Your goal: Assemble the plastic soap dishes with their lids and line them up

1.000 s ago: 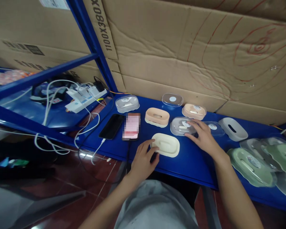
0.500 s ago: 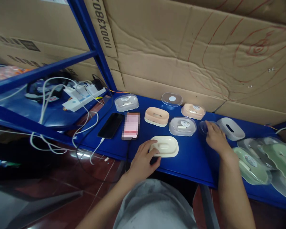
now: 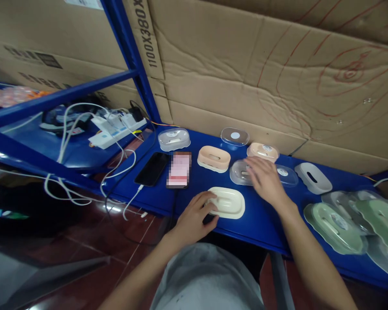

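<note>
A cream oval soap dish (image 3: 231,200) with a sunken middle lies near the table's front edge. My left hand (image 3: 197,217) is closed around its left end, fingertips over the rim and thumb at the near side. Farther back stands a soap box under a clear lid (image 3: 237,174). My right hand (image 3: 265,178) reaches over the right part of that lid with its fingers apart, covering some of it; whether they touch cannot be made out. Just right of this hand a loose clear lid (image 3: 287,174) with a round sticker lies on the blue table.
Behind are a peach box (image 3: 213,158), a lidded peach box (image 3: 263,150), a clear lid (image 3: 234,136) and a lidded pale box (image 3: 174,138). At right sit a white slotted piece (image 3: 313,176) and green dishes (image 3: 338,224). Two phones (image 3: 151,168) and white cables (image 3: 64,129) are left.
My right hand has let go of the loose clear lid on the right and moved left over the lidded box. My left hand stays on the cream soap dish.
</note>
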Tool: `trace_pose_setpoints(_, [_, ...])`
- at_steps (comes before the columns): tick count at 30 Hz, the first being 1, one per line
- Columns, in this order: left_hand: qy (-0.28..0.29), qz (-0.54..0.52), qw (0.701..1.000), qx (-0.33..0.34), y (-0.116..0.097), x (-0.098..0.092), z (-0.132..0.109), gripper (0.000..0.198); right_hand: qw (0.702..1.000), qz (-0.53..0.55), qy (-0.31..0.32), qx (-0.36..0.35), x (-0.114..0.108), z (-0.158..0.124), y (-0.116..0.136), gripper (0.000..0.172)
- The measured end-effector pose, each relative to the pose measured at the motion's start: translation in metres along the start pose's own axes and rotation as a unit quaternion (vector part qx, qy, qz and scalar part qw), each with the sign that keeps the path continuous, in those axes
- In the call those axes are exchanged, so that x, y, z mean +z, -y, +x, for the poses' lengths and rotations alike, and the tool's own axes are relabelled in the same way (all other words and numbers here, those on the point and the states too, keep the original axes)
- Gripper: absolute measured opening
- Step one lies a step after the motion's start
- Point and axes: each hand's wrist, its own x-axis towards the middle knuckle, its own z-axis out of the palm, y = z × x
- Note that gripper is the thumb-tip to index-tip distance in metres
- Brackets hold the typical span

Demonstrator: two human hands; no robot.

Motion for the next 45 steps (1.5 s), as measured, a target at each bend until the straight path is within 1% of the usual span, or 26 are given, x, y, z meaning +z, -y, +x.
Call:
trace_pose_setpoints(1, [0.001,-0.002,1.0,0.0,0.0,0.0,0.0,0.016,0.999,0.009,0.024,-0.041,0.006,0.015,0.015,0.044])
trace_pose_setpoints(2, [0.002,-0.006,1.0,0.0,0.0,0.0,0.0,0.016,0.996,0.014,0.048,-0.067,0.013,0.03,0.028,0.044])
trace_pose_setpoints(3, [0.003,-0.01,1.0,-0.001,0.0,-0.001,0.0,0.016,0.994,0.014,0.075,-0.08,0.02,0.044,0.039,0.045])
trace_pose_setpoints(5, [0.005,-0.018,1.0,-0.006,-0.001,-0.002,-0.001,0.017,0.99,0.011,0.117,-0.08,0.034,0.067,0.052,0.044])
trace_pose_setpoints(7, [0.007,-0.022,1.0,-0.009,-0.001,-0.004,-0.001,0.017,0.988,0.008,0.137,-0.071,0.044,0.082,0.056,0.041])
trace_pose_setpoints(9, [0.008,-0.019,1.0,-0.012,-0.001,-0.004,-0.001,0.016,0.989,0.01,0.134,-0.067,0.05,0.089,0.055,0.038])
trace_pose_setpoints(12, [0.004,-0.012,1.0,-0.009,-0.001,-0.004,-0.001,0.015,0.992,0.015,0.116,-0.052,0.046,0.087,0.052,0.035])
trace_pose_setpoints(14, [0.005,-0.012,1.0,-0.005,0.0,-0.004,-0.001,0.016,0.995,0.026,0.089,-0.038,0.033,0.077,0.051,0.036])
trace_pose_setpoints(16, [0.01,-0.019,1.0,-0.002,0.001,-0.004,-0.001,0.016,0.998,0.049,0.041,-0.029,0.015,0.056,0.051,0.038])
trace_pose_setpoints(18, [0.017,-0.031,0.999,0.004,0.003,-0.005,-0.003,0.015,0.997,0.077,-0.016,-0.025,-0.004,0.023,0.054,0.036])
trace_pose_setpoints(20, [0.022,-0.042,0.999,0.002,0.005,-0.005,-0.005,0.021,0.995,0.088,-0.054,-0.018,-0.018,-0.019,0.059,0.038])
trace_pose_setpoints(22, [0.015,-0.05,0.999,-0.016,0.006,-0.005,-0.008,0.039,0.995,0.077,-0.066,0.001,-0.024,-0.06,0.066,0.047])
trace_pose_setpoints(24, [-0.003,-0.05,0.998,-0.036,0.007,-0.004,-0.01,0.063,0.997,0.057,-0.041,0.008,-0.021,-0.092,0.075,0.055])
trace_pose_setpoints(25, [-0.01,-0.044,0.998,-0.039,0.007,-0.004,-0.011,0.072,0.998,0.049,-0.023,0.007,-0.019,-0.102,0.079,0.058])
trace_pose_setpoints(27, [-0.01,-0.02,0.999,-0.026,0.007,-0.003,-0.011,0.08,0.999,0.042,0.011,-0.003,-0.011,-0.111,0.089,0.06])
trace_pose_setpoints(28, [-0.005,-0.004,1.0,-0.014,0.008,-0.003,-0.01,0.079,0.999,0.042,0.023,-0.011,-0.008,-0.111,0.093,0.06])
trace_pose_setpoints(29, [0.0,0.012,1.0,0.001,0.008,-0.002,-0.01,0.075,0.998,0.042,0.034,-0.019,-0.004,-0.109,0.098,0.06])
trace_pose_setpoints(31, [0.003,0.033,0.999,0.031,0.009,-0.002,-0.008,0.06,0.997,0.044,0.052,-0.035,0.001,-0.104,0.106,0.058])
trace_pose_setpoints(34, [0.005,0.033,0.997,0.063,0.01,-0.001,-0.007,0.04,0.996,0.039,0.062,-0.046,0.006,-0.104,0.112,0.054])
trace_pose_setpoints(36, [0.02,0.029,0.997,0.075,0.01,-0.001,-0.006,0.038,0.995,0.04,0.064,-0.061,0.006,-0.108,0.106,0.053])
trace_pose_setpoints(37, [0.027,0.027,0.996,0.076,0.01,-0.002,-0.005,0.039,0.995,0.044,0.061,-0.071,0.004,-0.11,0.098,0.052])
trace_pose_setpoints(39, [0.032,0.021,0.997,0.068,0.008,-0.002,-0.005,0.039,0.996,0.051,0.041,-0.061,-0.002,-0.11,0.072,0.053])
trace_pose_setpoints(40, [0.028,0.017,0.998,0.06,0.007,-0.003,-0.005,0.037,0.998,0.048,0.02,-0.035,-0.005,-0.109,0.055,0.053])
trace_pose_setpoints(42, [0.016,0.009,0.999,0.043,0.005,-0.003,-0.006,0.033,0.997,0.012,-0.027,0.076,-0.01,-0.103,0.018,0.055])
trace_pose_setpoints(43, [0.012,0.004,0.999,0.035,0.004,-0.004,-0.006,0.032,0.99,-0.022,-0.037,0.132,-0.01,-0.1,0.002,0.057])
trace_pose_setpoints(45, [0.013,-0.009,1.0,0.02,0.003,-0.005,-0.007,0.032,0.971,-0.091,-0.023,0.218,-0.006,-0.098,-0.023,0.059])
